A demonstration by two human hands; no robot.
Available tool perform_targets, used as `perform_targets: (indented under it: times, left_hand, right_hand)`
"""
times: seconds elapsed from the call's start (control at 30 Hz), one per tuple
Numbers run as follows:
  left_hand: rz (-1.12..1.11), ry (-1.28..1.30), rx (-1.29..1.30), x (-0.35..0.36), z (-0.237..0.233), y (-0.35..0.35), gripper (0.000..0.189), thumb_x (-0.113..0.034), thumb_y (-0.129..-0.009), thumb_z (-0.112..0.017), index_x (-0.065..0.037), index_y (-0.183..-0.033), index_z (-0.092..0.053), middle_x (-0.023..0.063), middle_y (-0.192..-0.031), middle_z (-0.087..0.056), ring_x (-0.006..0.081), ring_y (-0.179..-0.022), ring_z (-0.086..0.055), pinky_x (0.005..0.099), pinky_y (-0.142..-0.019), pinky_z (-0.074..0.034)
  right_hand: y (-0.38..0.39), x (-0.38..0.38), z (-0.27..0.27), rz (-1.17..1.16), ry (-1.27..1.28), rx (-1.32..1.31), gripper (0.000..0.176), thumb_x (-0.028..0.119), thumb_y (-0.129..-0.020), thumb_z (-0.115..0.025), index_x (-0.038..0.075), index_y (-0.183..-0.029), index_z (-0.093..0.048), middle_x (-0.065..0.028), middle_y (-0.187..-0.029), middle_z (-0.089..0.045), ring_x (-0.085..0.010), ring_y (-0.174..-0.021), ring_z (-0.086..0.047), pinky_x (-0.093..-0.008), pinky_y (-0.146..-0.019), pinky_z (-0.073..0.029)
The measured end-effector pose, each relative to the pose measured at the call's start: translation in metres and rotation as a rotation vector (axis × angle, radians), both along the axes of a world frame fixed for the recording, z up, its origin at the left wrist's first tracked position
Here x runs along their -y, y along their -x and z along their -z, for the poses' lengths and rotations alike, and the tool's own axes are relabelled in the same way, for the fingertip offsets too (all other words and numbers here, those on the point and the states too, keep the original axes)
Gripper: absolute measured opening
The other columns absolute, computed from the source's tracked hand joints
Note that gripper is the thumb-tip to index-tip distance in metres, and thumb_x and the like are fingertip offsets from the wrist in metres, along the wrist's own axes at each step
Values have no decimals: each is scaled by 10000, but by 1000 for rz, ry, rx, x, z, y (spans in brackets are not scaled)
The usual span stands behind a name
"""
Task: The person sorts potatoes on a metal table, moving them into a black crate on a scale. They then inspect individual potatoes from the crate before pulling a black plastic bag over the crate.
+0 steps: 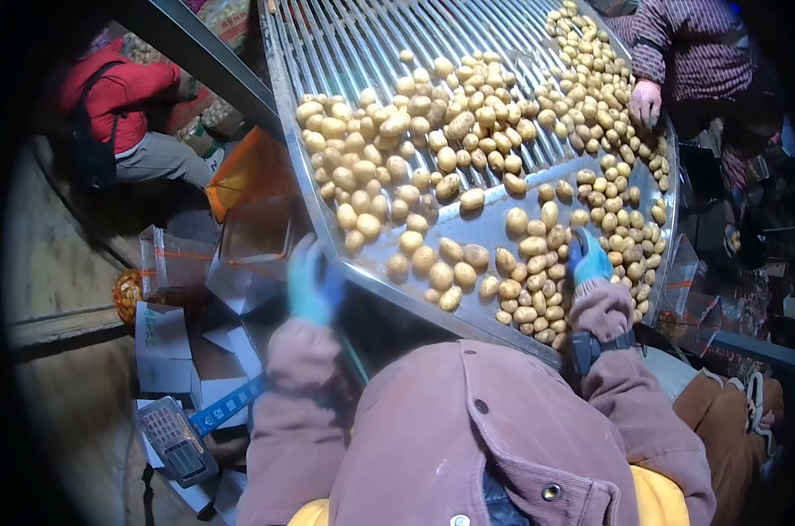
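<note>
Left hand raised; right hand stretched forward.

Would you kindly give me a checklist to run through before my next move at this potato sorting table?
1. Right hand at the small potatoes on the sorting table: ok.
2. Left hand over the table: not ok; it is outside the rim and blurred.
3. Co-worker's hand apart from mine: ok, at the far side.
4. Either hand gripping a potato: cannot tell.
5. Blue gloves on both my hands: ok.
</note>
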State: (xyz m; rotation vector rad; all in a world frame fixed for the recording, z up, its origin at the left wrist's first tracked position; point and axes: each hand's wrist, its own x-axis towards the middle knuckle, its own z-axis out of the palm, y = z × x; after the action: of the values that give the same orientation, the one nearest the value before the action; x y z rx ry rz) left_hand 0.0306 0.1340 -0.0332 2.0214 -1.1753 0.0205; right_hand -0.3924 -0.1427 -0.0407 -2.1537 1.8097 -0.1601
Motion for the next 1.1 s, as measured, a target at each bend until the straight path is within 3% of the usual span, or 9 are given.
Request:
perform_targets:
  times: [0.07, 0.13, 0.3, 0.4, 0.57, 0.77, 0.9, 1.0, 1.1]
  left_hand:
    - [87, -254, 181, 57, -9, -2, 578, -370, -871, -664, -90, -1358, -530, 223, -1448, -424, 411, -1340, -371, 499, -1125, -265]
    - [-87, -612, 262, 110, 2, 15, 734, -626, -896, -480, -199, -1485, -385, 193, -1567, -266, 379, -1460, -189, 557, -1174, -90]
    - [160, -828, 267, 122, 15, 83, 690, -622, -899, -461, -268, -1486, -380, 135, -1623, -97, 454, -1474, -53, 679, -1131, -54]
    - [548, -817, 73, 116, -64, 105, 663, -530, -919, -524, -224, -1489, -377, 145, -1620, -100, 427, -1482, -48, 660, -1142, -88]
    - [172, -356, 184, 217, -30, 32, 655, -418, -929, -570, -114, -1476, -377, 193, -1569, -235, 446, -1453, -144, 529, -1181, -162]
    - [292, -451, 364, 251, -4, 11, 525, -160, -836, -656, -69, -1329, -500, 172, -1331, -507, 402, -1302, -396, 453, -1059, -371]
    - [551, -302, 73, 205, 6, 51, 534, -167, -781, -748, -169, -1284, -569, 116, -1205, -575, 301, -1104, -575, 380, -910, -467]
    - [436, -255, -688, 201, -29, 27, 399, -211, -815, -756, -186, -1196, -640, 80, -1009, -652, 208, -865, -644, 316, -723, -520]
    - [143, 96, -1670, 219, -41, -76, 182, -206, -874, -712, -62, -983, -689, 27, -760, -651, 96, -652, -594, 252, -539, -474]
  right_hand:
    - [19, -14, 12, -1, 93, 39, 386, 331, -935, -536, 247, -1310, -574, -159, -1171, -639, -389, -1025, -623, -487, -881, -492]
    - [27, -24, 19, -25, 142, 108, 405, 273, -935, -548, 220, -1337, -560, -170, -1176, -633, -387, -1027, -623, -472, -868, -499]
    - [25, -43, 14, 1, 167, 49, 384, 225, -931, -564, 223, -1314, -584, -127, -1094, -654, -354, -953, -640, -435, -794, -516]
    - [22, -43, 9, -33, 174, 116, 362, 196, -944, -552, 194, -1304, -592, -151, -1108, -647, -368, -984, -634, -434, -814, -514]
    - [12, -39, -11, -26, 35, 90, 349, 183, -950, -541, 164, -1295, -590, -177, -1168, -624, -386, -1042, -618, -436, -853, -511]
    - [17, -38, -2, -62, 134, 152, 366, 161, -936, -550, 156, -1300, -594, -178, -1120, -639, -388, -1006, -623, -441, -836, -506]
    - [16, -34, 13, -53, 217, 160, 354, 145, -921, -570, 180, -1269, -626, -170, -1069, -647, -373, -952, -633, -442, -793, -513]
    - [19, -41, 16, -44, 304, 176, 309, 141, -924, -573, 158, -1221, -658, -165, -1064, -656, -363, -928, -641, -416, -798, -520]
    - [15, -40, 1, -35, 191, 151, 300, 137, -959, -543, 132, -1244, -636, -174, -1104, -657, -355, -974, -647, -401, -834, -519]
